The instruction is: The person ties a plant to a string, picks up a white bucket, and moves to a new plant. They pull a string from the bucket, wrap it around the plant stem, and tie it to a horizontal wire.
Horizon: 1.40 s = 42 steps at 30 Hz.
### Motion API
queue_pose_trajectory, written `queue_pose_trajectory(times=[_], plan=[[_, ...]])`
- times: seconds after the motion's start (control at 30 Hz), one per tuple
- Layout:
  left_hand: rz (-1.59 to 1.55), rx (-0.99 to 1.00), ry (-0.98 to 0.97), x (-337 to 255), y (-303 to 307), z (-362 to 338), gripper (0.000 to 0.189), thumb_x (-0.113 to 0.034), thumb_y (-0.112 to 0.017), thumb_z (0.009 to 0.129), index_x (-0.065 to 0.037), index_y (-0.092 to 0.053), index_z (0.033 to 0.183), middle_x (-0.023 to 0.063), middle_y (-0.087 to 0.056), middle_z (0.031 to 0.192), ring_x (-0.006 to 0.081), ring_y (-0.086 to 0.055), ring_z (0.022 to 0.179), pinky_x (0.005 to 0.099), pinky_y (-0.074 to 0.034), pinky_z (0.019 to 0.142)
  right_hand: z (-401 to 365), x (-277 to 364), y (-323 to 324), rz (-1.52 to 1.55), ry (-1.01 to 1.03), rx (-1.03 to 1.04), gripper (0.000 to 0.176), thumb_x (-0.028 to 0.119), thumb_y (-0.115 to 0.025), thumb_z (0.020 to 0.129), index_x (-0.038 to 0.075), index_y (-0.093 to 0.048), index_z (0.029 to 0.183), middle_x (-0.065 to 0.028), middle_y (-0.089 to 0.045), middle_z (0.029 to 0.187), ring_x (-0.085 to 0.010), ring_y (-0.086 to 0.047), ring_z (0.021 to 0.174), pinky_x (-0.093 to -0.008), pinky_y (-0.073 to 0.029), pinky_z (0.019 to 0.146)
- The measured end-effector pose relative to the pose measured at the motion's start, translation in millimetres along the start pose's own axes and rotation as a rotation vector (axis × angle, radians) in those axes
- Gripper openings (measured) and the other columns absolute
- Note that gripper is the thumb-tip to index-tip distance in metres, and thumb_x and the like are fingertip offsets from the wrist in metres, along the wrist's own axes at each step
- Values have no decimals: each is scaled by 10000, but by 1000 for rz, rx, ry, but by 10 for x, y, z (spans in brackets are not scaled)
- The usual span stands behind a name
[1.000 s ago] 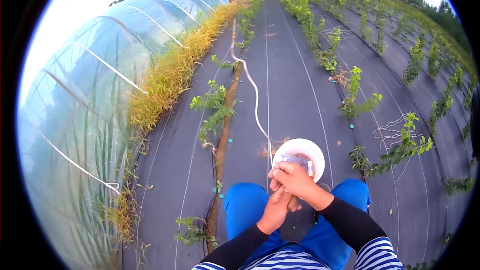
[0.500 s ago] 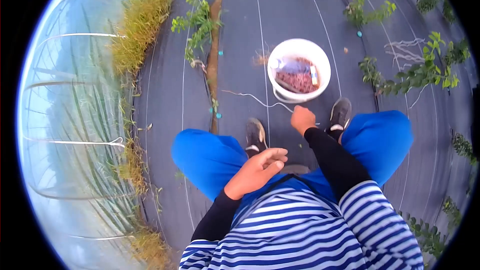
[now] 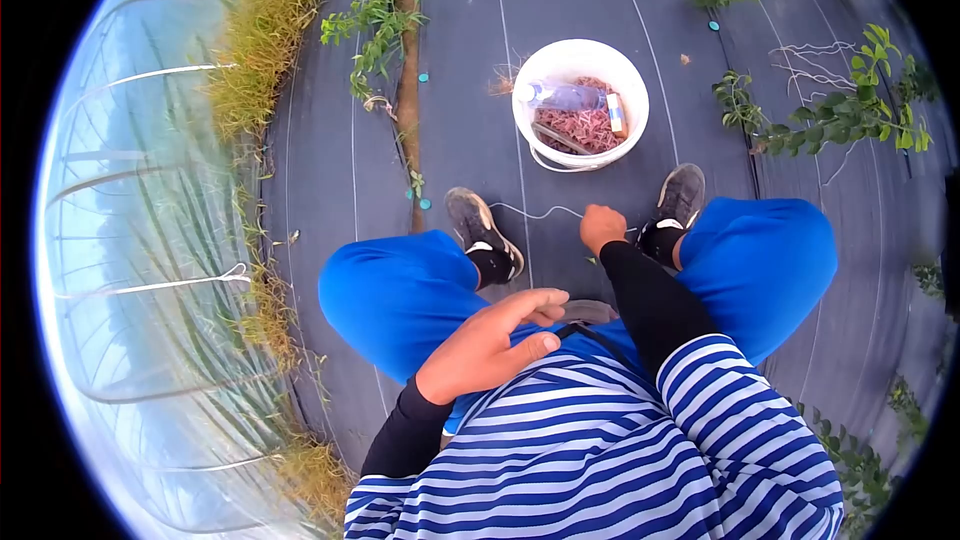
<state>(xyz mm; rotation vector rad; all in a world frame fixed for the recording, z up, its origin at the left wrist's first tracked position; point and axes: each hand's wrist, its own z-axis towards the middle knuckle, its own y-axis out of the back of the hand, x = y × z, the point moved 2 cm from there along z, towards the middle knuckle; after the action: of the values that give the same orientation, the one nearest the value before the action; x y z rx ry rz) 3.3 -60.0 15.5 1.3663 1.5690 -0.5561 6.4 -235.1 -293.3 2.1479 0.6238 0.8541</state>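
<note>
My right hand point(image 3: 602, 227) is closed in a fist between my knees, gripping a thin white string point(image 3: 540, 213). From the fist the string runs left in a loose wave to my left shoe point(image 3: 484, 232). In front of my belly my left hand point(image 3: 490, 342) is held with fingers stretched and thumb apart, nothing in it. Just ahead of my feet stands a white bucket point(image 3: 637, 70). Inside it lie a heap of reddish-pink scraps point(image 3: 590, 130), a clear plastic bottle point(image 3: 570, 96) and a small white-and-blue labelled item point(image 3: 614, 113).
Dark ground sheeting point(image 3: 455, 60) with pale lines covers the floor. Leafy plants point(image 3: 375, 35) grow along a slit on the left, and more shrubs point(image 3: 840, 125) on the right, near tangled white string point(image 3: 815, 65). Dry grass point(image 3: 265, 35) borders a plastic-covered tunnel point(image 3: 140, 240).
My left foot has shifted left and toward the bucket. The string's free end has drawn in toward my right hand. The bucket appears higher in view.
</note>
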Motion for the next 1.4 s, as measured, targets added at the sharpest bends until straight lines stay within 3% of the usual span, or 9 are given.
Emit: queue_pose_trajectory(times=[0.13, 0.4, 0.47, 0.5, 0.53, 0.57, 0.63, 0.93, 1.4], plan=[[38, 96, -21, -87, 101, 194, 487, -228, -600, 877, -6, -443, 1281, 168, -582, 1114, 240, -579, 1030, 346, -458, 882, -32, -5, 34, -77, -7, -74, 232, 152, -522, 785, 53, -684, 919, -166, -675, 898, -327, -656, 867, -409, -516, 761], [268, 240, -217, -291, 345, 806, 469, -234, -616, 835, -49, -474, 1242, 153, -594, 1085, 280, -596, 974, 360, -471, 825, -42, -87, 244, 14, -142, 314, 301, 185, -497, 793, 26, -670, 981, -206, -637, 1027, -354, -606, 992, -421, -482, 846], [288, 275, -287, -315, 381, 919, 473, -244, -613, 831, -48, -475, 1239, 158, -593, 1080, 303, -593, 970, 378, -470, 820, 20, -173, 69, -215, 398, 520, 304, 207, -513, 786, 7, -670, 952, -222, -633, 1011, -366, -609, 972, -438, -486, 818], [343, 265, -352, -314, 383, 982, 468, -245, -611, 824, -46, -479, 1227, 167, -590, 1078, 327, -583, 974, 399, -465, 820, -59, -209, 39, 12, 174, 491, 308, 238, -531, 780, 4, -673, 921, -240, -628, 986, -373, -613, 945, -442, -488, 794], [389, 257, -426, -312, 368, 1061, 464, -245, -609, 818, -44, -483, 1216, 176, -586, 1075, 351, -574, 979, 419, -459, 821, -474, 194, 755, 95, -183, 446, 324, 254, -540, 777, 2, -665, 938, -234, -633, 979, -374, -610, 942, -443, -483, 800], [350, 277, -430, -260, 353, 1133, 451, -234, -613, 803, -35, -487, 1188, 198, -579, 1078, 374, -561, 989, 434, -456, 823, -498, 117, 685, 74, -248, 427, 324, 254, -540, 777, 2, -665, 938, -234, -633, 979, -374, -610, 942, -443, -483, 800], [443, 333, -329, -398, 437, 1117, 418, -192, -622, 774, -29, -498, 1139, 151, -561, 1125, 344, -539, 1040, 417, -463, 821, -573, 4, 443, 48, 221, 536, 342, 309, -538, 804, 57, -655, 1004, -196, -642, 1011, -364, -605, 963, -443, -483, 808], [392, 370, -446, -500, 543, 1013, 432, -215, -625, 802, -32, -508, 1175, 195, -587, 1086, 369, -572, 980, 426, -463, 827, -653, 187, 643, 69, 407, 484, 351, 309, -551, 800, 77, -623, 1052, -176, -643, 1023, -351, -607, 965, -430, -489, 795], [407, 313, -330, -254, 772, 802, 440, -207, -653, 791, -22, -526, 1169, 159, -611, 1016, 292, -607, 932, 370, -487, 795, -1009, 204, 1015, -152, 239, 420, 218, 169, -526, 797, 35, -613, 946, -203, -655, 876, -367, -639, 854, -457, -501, 714]])
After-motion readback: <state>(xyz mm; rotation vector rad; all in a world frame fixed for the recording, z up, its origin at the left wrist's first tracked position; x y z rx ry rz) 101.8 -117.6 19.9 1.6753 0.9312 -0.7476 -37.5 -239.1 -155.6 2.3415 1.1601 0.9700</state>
